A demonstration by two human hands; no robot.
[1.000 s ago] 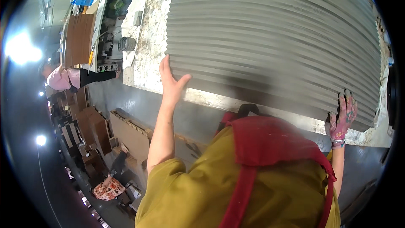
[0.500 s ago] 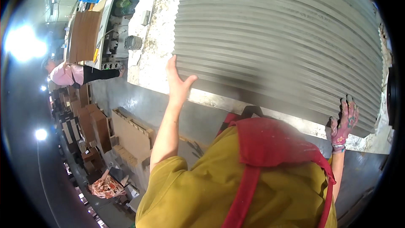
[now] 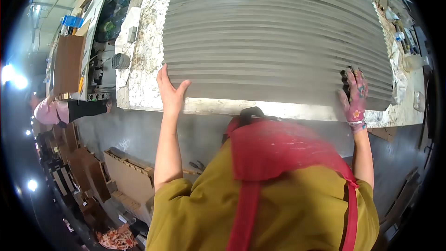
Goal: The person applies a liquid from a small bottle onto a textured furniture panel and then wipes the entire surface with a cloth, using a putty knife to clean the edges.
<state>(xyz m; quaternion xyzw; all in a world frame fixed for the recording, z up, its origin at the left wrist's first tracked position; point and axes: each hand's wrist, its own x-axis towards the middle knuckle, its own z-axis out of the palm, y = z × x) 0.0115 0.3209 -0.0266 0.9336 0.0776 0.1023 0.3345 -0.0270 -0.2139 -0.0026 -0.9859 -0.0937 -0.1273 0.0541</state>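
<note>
A large grey ridged panel (image 3: pixel 269 42) lies on a worn, stained white work table (image 3: pixel 148 46), its zigzag side edges to the left and right. My bare left hand (image 3: pixel 172 94) touches the panel's near left corner with the fingertips, thumb spread away from the fingers. On the near right part of the panel rests my right hand (image 3: pixel 356 95), in a pink flowered glove with darkened fingertips. Its fingers lie stretched over the ridges, and the thumb stands apart. Neither hand is wrapped round anything.
A small dark ribbed block (image 3: pixel 121 61) sits on the table's left side. Bottles and scraps (image 3: pixel 400 36) clutter the right side. Beyond the left end, a person in a pink top (image 3: pixel 51 111) stands near stacked brown boards (image 3: pixel 69 65). Cardboard (image 3: pixel 130 172) stands behind me at left.
My view has turned, so the panel looks more level and both hands appear further left in the picture. More of the table's right end shows. Both hands stay at about the same panel spots.
</note>
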